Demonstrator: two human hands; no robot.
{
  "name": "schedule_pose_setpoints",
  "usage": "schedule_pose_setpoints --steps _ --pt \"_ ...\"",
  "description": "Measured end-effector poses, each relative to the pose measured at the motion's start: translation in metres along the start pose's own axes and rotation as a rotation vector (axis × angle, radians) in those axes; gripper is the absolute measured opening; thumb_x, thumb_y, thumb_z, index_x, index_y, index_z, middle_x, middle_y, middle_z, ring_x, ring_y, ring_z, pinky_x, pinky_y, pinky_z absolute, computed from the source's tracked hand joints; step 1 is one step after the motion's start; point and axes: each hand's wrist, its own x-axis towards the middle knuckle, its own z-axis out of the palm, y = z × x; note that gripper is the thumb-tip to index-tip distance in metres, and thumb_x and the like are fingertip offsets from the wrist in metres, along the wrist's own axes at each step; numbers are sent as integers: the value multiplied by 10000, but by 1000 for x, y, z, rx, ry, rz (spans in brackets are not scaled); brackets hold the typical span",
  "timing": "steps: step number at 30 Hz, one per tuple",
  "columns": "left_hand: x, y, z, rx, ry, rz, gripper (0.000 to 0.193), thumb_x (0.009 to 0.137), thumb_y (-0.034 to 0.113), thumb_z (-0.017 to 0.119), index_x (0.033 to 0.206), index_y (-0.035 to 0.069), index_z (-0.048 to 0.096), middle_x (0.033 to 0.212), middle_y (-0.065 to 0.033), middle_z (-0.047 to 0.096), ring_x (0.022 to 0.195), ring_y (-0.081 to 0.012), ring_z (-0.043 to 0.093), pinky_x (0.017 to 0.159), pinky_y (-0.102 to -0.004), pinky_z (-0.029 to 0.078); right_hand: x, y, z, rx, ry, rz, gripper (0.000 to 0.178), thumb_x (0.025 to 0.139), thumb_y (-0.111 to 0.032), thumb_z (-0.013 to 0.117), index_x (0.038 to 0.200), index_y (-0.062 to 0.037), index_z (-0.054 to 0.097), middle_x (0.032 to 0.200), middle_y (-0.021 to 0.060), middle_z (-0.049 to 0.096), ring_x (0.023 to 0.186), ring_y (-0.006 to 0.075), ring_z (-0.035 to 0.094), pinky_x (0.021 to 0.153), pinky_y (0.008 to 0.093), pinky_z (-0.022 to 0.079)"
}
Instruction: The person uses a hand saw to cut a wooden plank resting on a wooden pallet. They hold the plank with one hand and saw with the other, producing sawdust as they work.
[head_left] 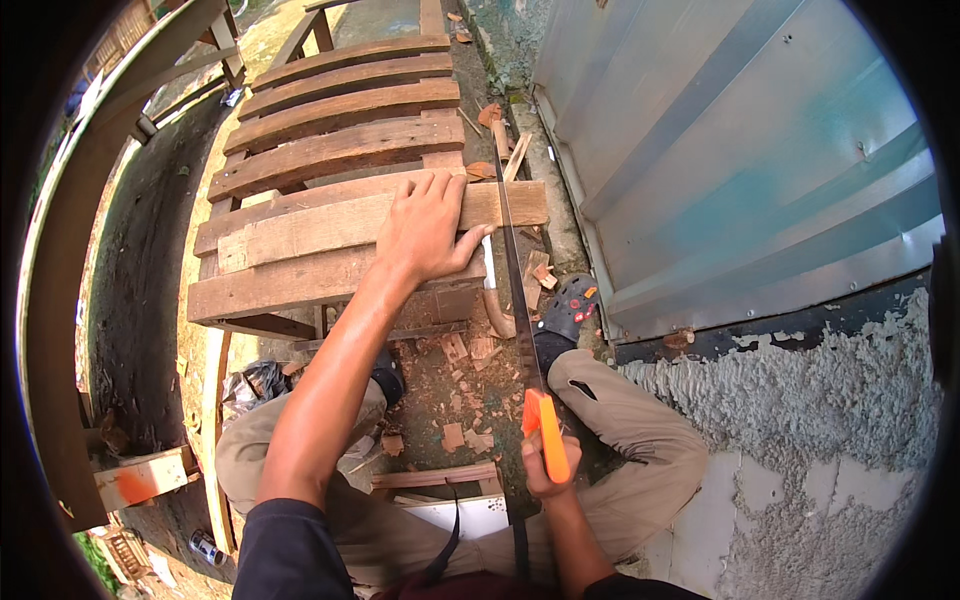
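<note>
In my right hand [548, 462] is a handsaw [515, 270] with an orange handle, gripped low between my knees. Its long dark blade reaches away from me and crosses the overhanging right end of a wooden board [310, 228]. The board lies across the slats of a wooden pallet-like bench [275, 285]. My left hand [425, 225] presses down on the board just left of the blade, fingers laid over it and thumb stretched toward the saw. Below the board's overhang, a second tool with a wooden handle [498, 315] and a pale blade hangs or leans beside the bench edge.
Wood chips and offcuts [470, 435] litter the ground between my feet. A corrugated metal sheet [740, 150] and a rough plastered wall [800, 400] close off the right side. On the left stands a wooden frame [60, 300]; a can [207, 547] lies at lower left.
</note>
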Motion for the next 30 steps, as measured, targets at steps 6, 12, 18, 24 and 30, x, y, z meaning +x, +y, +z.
schedule_pose_setpoints --steps 6,12,18,24,30 --pt "4 2 0 -1 4 39 688 909 501 662 1284 -70 573 1184 -230 631 1175 -377 577 1025 -478 420 117 -14 43 9 67 60 257 865 -88 678 655 -18 547 517 100 499 431 211 515 463 371 400" --pt "-3 1 -7 3 -80 -27 715 910 517 661 1312 -67 563 1200 -236 627 1176 -374 575 1025 -481 421 -82 -11 -16 -146 -39 -35 171 793 -79 654 857 70 710 717 189 693 573 276 710 571 362 573" --pt "5 7 -4 -8 -43 27 712 911 509 658 1307 -74 553 1186 -240 624 1159 -381 569 1015 -488 421 93 3 26 -74 17 -21 218 845 -81 670 667 -22 559 528 100 513 434 268 546 463 389 418" --pt "-4 -3 0 4 21 53 676 913 485 662 1288 -69 566 1152 -205 620 1133 -352 576 980 -482 433 51 -3 22 -73 -20 -7 159 835 -74 677 706 -11 609 549 111 535 436 288 552 454 396 415" --pt "-1 0 1 3 -20 29 695 908 512 664 1288 -62 563 1158 -205 615 1117 -348 576 994 -481 423 -44 -2 0 -56 -6 -7 212 833 -66 624 648 -33 528 541 66 511 484 259 561 801 433 530"
